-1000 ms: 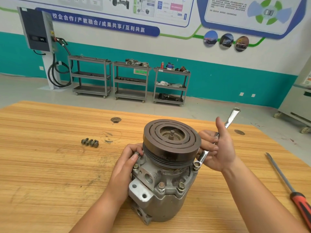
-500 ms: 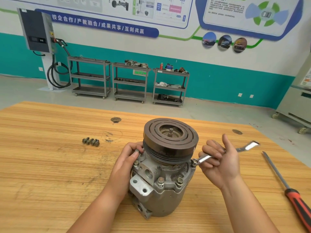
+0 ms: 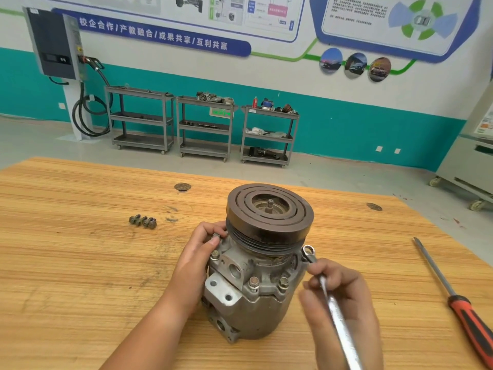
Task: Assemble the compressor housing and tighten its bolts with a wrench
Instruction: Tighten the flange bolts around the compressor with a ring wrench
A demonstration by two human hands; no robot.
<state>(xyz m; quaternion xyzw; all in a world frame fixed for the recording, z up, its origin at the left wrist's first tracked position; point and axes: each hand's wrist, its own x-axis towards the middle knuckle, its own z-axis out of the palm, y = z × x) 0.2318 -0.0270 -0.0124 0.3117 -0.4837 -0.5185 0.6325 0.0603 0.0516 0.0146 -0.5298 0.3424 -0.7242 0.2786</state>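
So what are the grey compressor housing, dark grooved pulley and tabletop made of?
Grey compressor housing: likely cast aluminium, matte, grainy surface. Dark grooved pulley: probably steel or iron, brownish, machined rings. Tabletop: wood, possibly laminate, streaky grain, low sheen.

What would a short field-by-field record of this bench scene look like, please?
compressor: upright on the wooden table, pulley on top
left hand: grips the compressor's upper left side
right hand: holds the wrench
wrench: ring end on a bolt at the compressor's right
loose bolts: clustered on the table, left of the compressor
screwdriver: lying at the table's right, red-and-black handle
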